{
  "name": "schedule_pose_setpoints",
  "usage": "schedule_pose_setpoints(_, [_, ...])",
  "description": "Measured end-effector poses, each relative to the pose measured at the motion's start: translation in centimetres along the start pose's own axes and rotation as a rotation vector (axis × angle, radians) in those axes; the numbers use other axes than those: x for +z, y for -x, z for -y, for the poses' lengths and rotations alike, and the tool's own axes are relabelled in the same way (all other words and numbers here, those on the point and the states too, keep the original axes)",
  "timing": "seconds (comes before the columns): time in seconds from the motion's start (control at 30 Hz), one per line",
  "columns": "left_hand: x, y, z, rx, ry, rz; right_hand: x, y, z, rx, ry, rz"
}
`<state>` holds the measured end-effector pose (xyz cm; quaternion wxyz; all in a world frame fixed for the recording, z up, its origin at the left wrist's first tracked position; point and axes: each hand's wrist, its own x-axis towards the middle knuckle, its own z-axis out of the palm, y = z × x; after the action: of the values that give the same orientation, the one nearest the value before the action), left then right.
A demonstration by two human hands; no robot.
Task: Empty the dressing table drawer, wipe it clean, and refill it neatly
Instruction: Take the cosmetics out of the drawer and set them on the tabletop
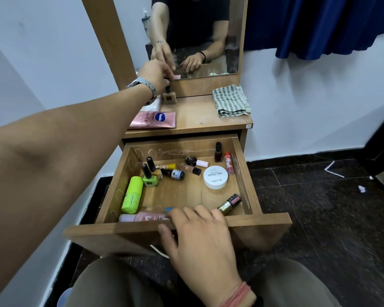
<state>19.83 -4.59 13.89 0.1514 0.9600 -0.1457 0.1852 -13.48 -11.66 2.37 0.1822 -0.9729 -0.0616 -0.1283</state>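
The wooden drawer [244, 180] stands pulled open below the dressing table top [195, 120]. Inside lie several nail polish bottles [150, 177], a lime green tube [132, 194], a white round jar [216, 176], a pink bottle [142, 217] and a gold-and-pink bottle [230, 202]. My left hand [156, 75] reaches to the back of the table top and pinches the black cap of a brown nail polish bottle [169, 98] standing there. My right hand [200, 231] grips the drawer's front panel, fingers curled over its top edge.
A pink Vaseline sachet [153, 119] lies on the table top at the left. A folded striped cloth [231, 100] sits at the right, below the mirror [197, 36]. Blue curtain [319, 25] hangs at the right; dark tiled floor lies below.
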Motion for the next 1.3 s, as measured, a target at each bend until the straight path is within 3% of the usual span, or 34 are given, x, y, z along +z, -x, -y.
schedule_pose_setpoints(0.27, [-3.8, 11.0, -1.8, 0.176, 0.184, -0.115, 0.1, 0.2, -0.2, -0.014, -0.01, 0.071])
schedule_pose_setpoints(0.47, [-2.4, 22.5, -1.8, -0.032, 0.371, 0.111, 0.1, 0.5, -0.8, -0.029, -0.036, 0.042])
schedule_pose_setpoints(0.53, [-1.2, 25.5, -2.3, -0.117, 0.414, 0.134, -0.2, 0.4, -0.9, -0.008, -0.141, -0.031])
schedule_pose_setpoints(0.67, [0.6, 27.9, -3.2, -0.15, 0.322, 0.211, -1.7, 0.0, -1.2, 0.195, -0.643, -0.298])
schedule_pose_setpoints(0.73, [0.9, 27.8, -3.6, -0.126, 0.294, 0.261, -2.9, -0.5, -1.5, 0.183, -0.666, -0.372])
schedule_pose_setpoints(0.87, [1.5, 28.2, -4.3, -0.066, 0.17, 0.31, -4.0, -4.6, -1.0, 0.077, -0.614, -0.149])
schedule_pose_setpoints(1.07, [2.5, 27.8, -3.7, 0.021, 0.173, 0.296, -1.2, -12.8, 0.3, -0.116, -0.289, 0.171])
schedule_pose_setpoints(1.3, [2.3, 27.9, -3.7, -0.013, 0.232, 0.383, 2.6, -16.3, 0.0, -0.176, -0.048, 0.296])
